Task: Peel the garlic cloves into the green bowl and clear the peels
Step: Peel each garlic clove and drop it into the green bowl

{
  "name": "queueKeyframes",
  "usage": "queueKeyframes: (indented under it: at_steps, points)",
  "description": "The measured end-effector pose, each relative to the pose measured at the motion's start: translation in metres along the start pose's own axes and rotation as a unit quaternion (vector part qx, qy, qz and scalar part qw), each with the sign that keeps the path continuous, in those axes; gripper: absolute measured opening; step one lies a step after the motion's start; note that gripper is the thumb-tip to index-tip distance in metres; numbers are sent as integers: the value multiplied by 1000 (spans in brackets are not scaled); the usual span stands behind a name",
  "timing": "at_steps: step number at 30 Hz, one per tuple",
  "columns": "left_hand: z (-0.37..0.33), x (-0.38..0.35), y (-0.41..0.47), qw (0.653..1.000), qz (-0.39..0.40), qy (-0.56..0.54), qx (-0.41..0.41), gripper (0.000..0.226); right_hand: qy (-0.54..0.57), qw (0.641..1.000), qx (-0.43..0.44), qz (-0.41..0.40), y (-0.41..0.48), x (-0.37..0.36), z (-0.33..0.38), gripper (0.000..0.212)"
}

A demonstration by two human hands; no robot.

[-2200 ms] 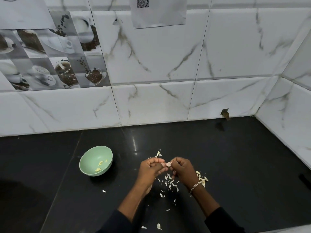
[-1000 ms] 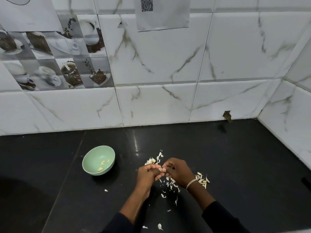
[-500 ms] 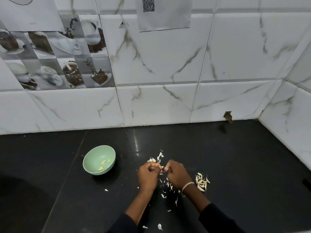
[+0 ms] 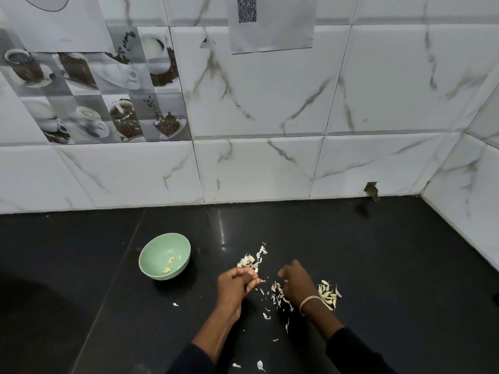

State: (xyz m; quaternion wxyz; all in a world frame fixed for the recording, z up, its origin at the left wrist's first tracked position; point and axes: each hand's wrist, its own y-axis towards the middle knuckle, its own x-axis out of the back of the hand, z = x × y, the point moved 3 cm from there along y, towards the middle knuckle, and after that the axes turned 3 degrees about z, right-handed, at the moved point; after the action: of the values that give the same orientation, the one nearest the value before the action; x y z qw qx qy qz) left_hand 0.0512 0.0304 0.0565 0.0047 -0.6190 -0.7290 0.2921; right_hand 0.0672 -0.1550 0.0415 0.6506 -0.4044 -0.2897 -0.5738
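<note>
Left hand [image 4: 237, 286] pinches a clove [image 4: 256, 271] in its curled fingers. Right hand [image 4: 297, 284] is near it, fingers bent down over the peels [image 4: 278, 295]; I cannot tell if it holds one. Green bowl [image 4: 151, 245] sits to the left on the counter [image 4: 391, 265] with peeled bits [image 4: 170, 261] inside. A garlic pile [image 4: 328, 294] lies by the right wrist.

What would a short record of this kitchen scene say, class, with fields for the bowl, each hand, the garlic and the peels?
bowl: green, on the black counter, left of the hands; a few peeled cloves inside
left hand: pinches a clove
right hand: apart from the left, fingers curled, low over the peels; unclear if it holds anything
pile of cloves: beside the right wrist
peels: scattered on the counter around both hands
</note>
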Motion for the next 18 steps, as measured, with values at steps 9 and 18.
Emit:
queueKeyframes:
  at_steps: [9, 18]
  points:
    - [-10, 23, -3, 1000, -9, -3, -23, 5, 305, 942, 105, 97, 1, 0, 76, 20]
    - [-26, 87, -8, 990, -92, -103, -9, 12, 267, 947, 133, 120, 34, -21, 152, 1]
